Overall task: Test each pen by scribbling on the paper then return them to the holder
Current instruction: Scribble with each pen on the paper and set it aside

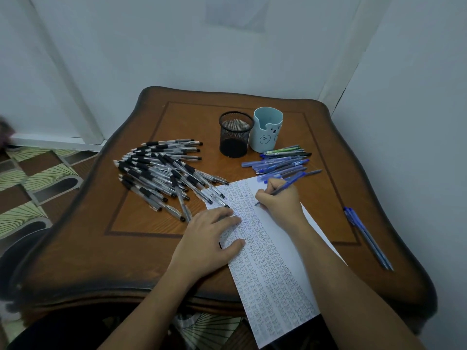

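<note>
A long sheet of paper (275,269), covered in blue scribbles, runs from the table's middle over its near edge. My right hand (280,202) grips a blue pen (290,183) with its tip on the paper near the sheet's far end. My left hand (209,238) rests flat on the paper's left edge, fingers straight. Behind stand a black mesh holder (235,133) and a light-blue bear holder (266,130), neither showing any pens. A heap of black-grip clear pens (164,173) lies at the left. Several blue pens (280,162) lie right of the holders.
The wooden table (151,248) has a curved raised rim and stands in a corner of white walls. Two blue pens (367,238) lie apart near the right edge. Patterned floor tiles (38,178) show on the left.
</note>
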`<state>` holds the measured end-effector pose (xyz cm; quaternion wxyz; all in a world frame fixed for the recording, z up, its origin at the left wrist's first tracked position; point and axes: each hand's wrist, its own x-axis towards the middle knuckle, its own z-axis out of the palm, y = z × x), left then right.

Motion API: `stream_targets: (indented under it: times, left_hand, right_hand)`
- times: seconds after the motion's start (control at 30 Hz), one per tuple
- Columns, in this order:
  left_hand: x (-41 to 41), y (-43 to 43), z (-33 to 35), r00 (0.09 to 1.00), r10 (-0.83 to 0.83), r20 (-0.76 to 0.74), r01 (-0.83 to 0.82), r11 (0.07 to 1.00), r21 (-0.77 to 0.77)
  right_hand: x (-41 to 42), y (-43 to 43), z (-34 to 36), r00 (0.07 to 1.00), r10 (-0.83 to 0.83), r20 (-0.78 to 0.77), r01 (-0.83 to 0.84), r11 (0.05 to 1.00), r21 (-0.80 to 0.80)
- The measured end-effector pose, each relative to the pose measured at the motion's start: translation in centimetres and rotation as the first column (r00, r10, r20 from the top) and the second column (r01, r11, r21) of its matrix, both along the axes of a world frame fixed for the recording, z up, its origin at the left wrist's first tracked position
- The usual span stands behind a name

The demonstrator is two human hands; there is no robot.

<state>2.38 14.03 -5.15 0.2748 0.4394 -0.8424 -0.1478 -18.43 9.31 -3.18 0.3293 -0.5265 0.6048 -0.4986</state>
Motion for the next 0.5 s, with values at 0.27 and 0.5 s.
stream_targets:
  times: [0.27,0.5]
  left_hand:
    - [-0.07,0.06,0.03,1.000,0.004,-0.002,-0.004,1.000,-0.002]
    - [-0.08,0.15,0.14,1.000,0.004,0.002,-0.004,1.000,0.001]
  right_hand:
    - [-0.08,0.20,0.29,0.996,0.010,-0.085,-0.010,1.000,-0.005]
    - [-0.25,0.11,0.38,0.999,0.016,-0.030,-0.015,0.999,0.034]
